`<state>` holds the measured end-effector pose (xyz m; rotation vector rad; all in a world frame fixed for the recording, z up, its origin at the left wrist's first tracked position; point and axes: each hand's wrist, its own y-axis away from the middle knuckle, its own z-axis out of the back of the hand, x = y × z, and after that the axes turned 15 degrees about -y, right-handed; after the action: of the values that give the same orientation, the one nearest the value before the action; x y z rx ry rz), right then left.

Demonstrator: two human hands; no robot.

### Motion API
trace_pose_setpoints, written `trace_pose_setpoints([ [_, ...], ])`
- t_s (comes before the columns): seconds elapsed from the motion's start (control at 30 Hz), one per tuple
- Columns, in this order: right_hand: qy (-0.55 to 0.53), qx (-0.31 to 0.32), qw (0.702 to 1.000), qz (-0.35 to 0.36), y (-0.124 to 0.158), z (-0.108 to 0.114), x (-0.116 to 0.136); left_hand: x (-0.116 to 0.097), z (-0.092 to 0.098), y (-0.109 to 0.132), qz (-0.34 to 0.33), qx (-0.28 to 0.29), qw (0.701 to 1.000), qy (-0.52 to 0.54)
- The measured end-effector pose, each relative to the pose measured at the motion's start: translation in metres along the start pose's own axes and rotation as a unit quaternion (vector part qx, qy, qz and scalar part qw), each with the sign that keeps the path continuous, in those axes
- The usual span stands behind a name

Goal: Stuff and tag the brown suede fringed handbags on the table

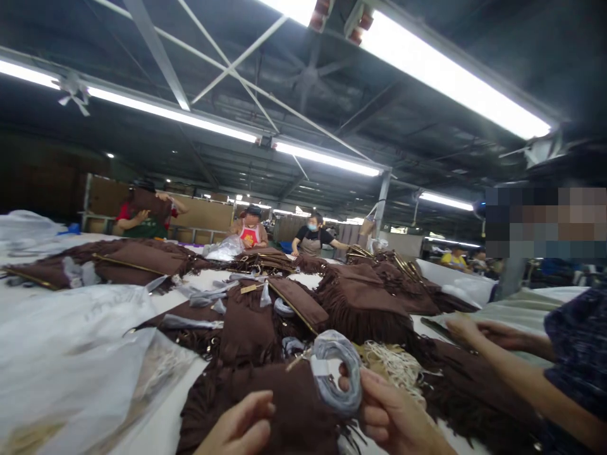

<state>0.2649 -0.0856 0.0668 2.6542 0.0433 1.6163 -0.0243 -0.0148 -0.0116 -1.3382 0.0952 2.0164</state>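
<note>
My right hand (pixel 396 407) grips the right side of a coiled strap (pixel 339 399), a grey ring that looks wrapped in plastic with a white band on its left side. The coil is held up over a dark brown fringed bag (pixel 296 395) lying flat on the table. To the left of the coil, my left hand (pixel 241 423) hovers above the bag's near part, thumb and fingers apart, nothing seen between them. Just beyond lies another brown bag (pixel 249 332) with a small tan tag (pixel 249 289). Several plastic-wrapped pieces lie around it.
A large clear plastic bag (pixel 80 341) spreads over the left. Fringed brown bags (pixel 365 297) are piled ahead, beside pale cords (pixel 391 366). At right, a co-worker's arms (pixel 512 379) reach over the table. Other people (pixel 251 230) work across it.
</note>
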Motion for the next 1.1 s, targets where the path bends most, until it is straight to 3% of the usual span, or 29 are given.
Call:
trace_pose_setpoints([
  [0.03,-0.053,0.029,0.998,-0.035,0.006,-0.011,-0.012,-0.016,-0.007,-0.001,0.041,0.025,0.994,0.102],
  [0.1,-0.086,0.075,0.99,-0.086,0.015,-0.027,-0.036,-0.045,-0.021,-0.001,0.046,0.047,0.97,0.232],
  [0.17,-0.047,0.103,0.99,-0.084,0.019,-0.036,-0.057,-0.065,-0.029,0.002,0.039,0.01,0.965,0.259],
  [0.27,0.096,0.13,0.987,-0.025,0.025,-0.042,-0.07,-0.083,-0.027,0.013,0.055,-0.02,0.977,0.207],
  [0.37,0.237,0.113,0.964,0.051,0.028,-0.053,-0.062,-0.096,-0.013,0.019,0.052,-0.028,0.992,0.109],
  [0.43,0.264,0.098,0.954,0.105,0.027,-0.066,-0.052,-0.104,-0.001,0.016,0.035,-0.053,0.998,0.023],
  [0.53,0.271,0.066,0.952,0.122,0.02,-0.086,-0.042,-0.108,0.011,0.009,0.03,-0.095,0.991,-0.086],
  [0.63,0.205,0.086,0.974,0.033,0.017,-0.096,-0.05,-0.099,0.01,0.015,0.067,-0.107,0.988,-0.083],
  [0.7,0.184,0.121,0.974,-0.052,0.015,-0.091,-0.068,-0.086,0.007,0.028,0.114,-0.085,0.989,-0.027],
  [0.77,0.267,0.125,0.952,-0.077,0.009,-0.081,-0.092,-0.073,0.007,0.046,0.148,-0.037,0.988,-0.01],
  [0.87,0.412,0.118,0.903,0.014,-0.007,-0.062,-0.122,-0.07,0.02,0.077,0.153,0.016,0.987,-0.056],
  [1.0,0.51,0.063,0.844,0.152,-0.023,-0.045,-0.135,-0.088,0.065,0.122,0.189,-0.048,0.961,-0.198],
  [1.1,0.552,0.058,0.794,0.247,-0.026,-0.039,-0.13,-0.088,0.105,0.157,0.233,-0.097,0.941,-0.227],
])
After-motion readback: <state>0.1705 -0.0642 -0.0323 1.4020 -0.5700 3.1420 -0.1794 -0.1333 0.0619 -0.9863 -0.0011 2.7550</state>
